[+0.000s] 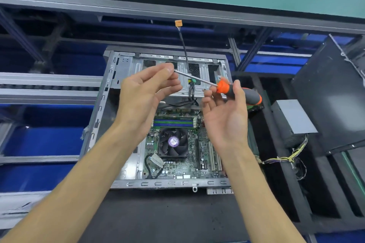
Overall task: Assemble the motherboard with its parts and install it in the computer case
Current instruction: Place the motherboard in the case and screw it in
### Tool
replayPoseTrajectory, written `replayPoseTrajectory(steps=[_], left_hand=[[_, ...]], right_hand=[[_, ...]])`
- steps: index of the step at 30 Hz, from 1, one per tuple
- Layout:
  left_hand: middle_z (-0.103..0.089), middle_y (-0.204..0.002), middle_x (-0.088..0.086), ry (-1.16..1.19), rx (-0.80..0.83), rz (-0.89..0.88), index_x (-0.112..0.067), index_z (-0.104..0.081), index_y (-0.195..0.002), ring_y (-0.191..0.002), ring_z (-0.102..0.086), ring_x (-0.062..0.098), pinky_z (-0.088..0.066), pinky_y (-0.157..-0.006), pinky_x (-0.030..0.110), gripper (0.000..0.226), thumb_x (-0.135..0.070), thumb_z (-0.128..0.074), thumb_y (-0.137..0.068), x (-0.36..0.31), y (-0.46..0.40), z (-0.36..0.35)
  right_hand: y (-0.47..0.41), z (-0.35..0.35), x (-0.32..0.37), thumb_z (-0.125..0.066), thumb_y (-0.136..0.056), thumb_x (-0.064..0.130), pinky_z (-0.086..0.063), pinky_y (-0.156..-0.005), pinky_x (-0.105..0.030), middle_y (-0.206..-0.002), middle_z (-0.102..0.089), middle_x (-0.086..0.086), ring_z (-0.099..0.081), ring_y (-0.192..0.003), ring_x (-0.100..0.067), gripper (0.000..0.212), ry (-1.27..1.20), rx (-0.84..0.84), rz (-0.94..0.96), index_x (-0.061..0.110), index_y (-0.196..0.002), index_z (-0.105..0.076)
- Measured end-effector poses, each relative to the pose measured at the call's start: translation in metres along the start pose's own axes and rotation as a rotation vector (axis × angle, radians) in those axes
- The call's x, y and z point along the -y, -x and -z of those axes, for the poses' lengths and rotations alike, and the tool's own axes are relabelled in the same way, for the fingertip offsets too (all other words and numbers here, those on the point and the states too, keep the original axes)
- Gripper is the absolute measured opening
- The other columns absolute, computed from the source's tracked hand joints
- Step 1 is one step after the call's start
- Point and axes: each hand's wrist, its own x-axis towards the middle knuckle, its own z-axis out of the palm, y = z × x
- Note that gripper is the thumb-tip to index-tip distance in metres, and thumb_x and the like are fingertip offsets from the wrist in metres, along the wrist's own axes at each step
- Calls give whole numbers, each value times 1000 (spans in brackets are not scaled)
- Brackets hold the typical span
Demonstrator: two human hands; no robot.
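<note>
A green floor shows beyond a grey metal rail, and below it blue bins sit in a frame behind the dark counter (158, 215) where we work. The computer case (98, 104) lies open on its side near the middle of the counter, and the motherboard (177, 163) already rests inside it toward the near edge, with its black cooler fan (173, 142) and memory sticks (173, 122) fitted. A black cable with an orange connector (178, 23) stands up from the case's far end. Toward the right edge of the counter we see a grey power supply (292, 118) with its yellow wire bundle, apart from the case. Above the case, our right hand (227, 112) holds the screwdriver (233, 89) by its orange and grey handle, thumb curled over the grip, while our left hand (144, 92) pinches the tip of the shaft between thumb and fingertips, the other fingers loosely bent. We cannot tell whether a screw sits at the tip; the fingers hide it. We judge that we are readying the driver to fasten the board. To do it well, we should seat any screw squarely on the tip, carry it down upright to a mounting hole, keep clear of the fan cable, and turn lightly at first so the threads catch.
</note>
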Motion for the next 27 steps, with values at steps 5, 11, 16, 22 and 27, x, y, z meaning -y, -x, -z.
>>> replayPoseTrajectory(steps=[5, 11, 16, 22, 27], left_hand=[[-73, -87, 11, 21, 4, 40, -11, -80, -89, -84, -70, 20, -58, -78, 28, 7, -14, -75, -89, 9, -11, -5], [-72, -87, 9, 9, 39, 49, -6, -77, -97, -83, -69, 19, -57, -79, 28, 11, -14, -72, -91, 17, -19, -12], [-72, -87, 9, 25, 53, 79, -2, -74, -101, -83, -69, 19, -57, -79, 28, 14, -12, -71, -92, 19, -23, -18], [-72, -92, 14, 61, 90, 92, -4, -77, -99, -86, -70, 22, -57, -78, 29, 16, -17, -73, -90, 18, -24, -19], [-73, -92, 16, 58, 71, 123, -3, -76, -102, -88, -72, 24, -59, -78, 32, 28, -27, -64, -95, 19, -24, -4]], right_hand=[[-7, 6, 5, -55, -100, 36, -55, -69, -27, -82, -64, -4, -66, -76, -17, 25, 67, 3, 42, 14, -106, -64], [-12, 10, 12, -51, -104, 38, -55, -66, -28, -80, -63, -4, -64, -74, -18, 27, 64, -11, 59, 15, -101, -66], [-15, 12, 15, -50, -104, 38, -54, -65, -27, -80, -63, -4, -65, -73, -18, 28, 48, -26, 69, 15, -101, -65], [-16, 11, 21, -50, -104, 39, -54, -63, -27, -79, -63, -3, -64, -72, -18, 28, 36, -11, 98, 15, -101, -63], [-9, 11, 37, -45, -104, 38, -48, -56, -25, -74, -58, -1, -58, -66, -16, 30, 148, -14, 166, 16, -95, -62]])
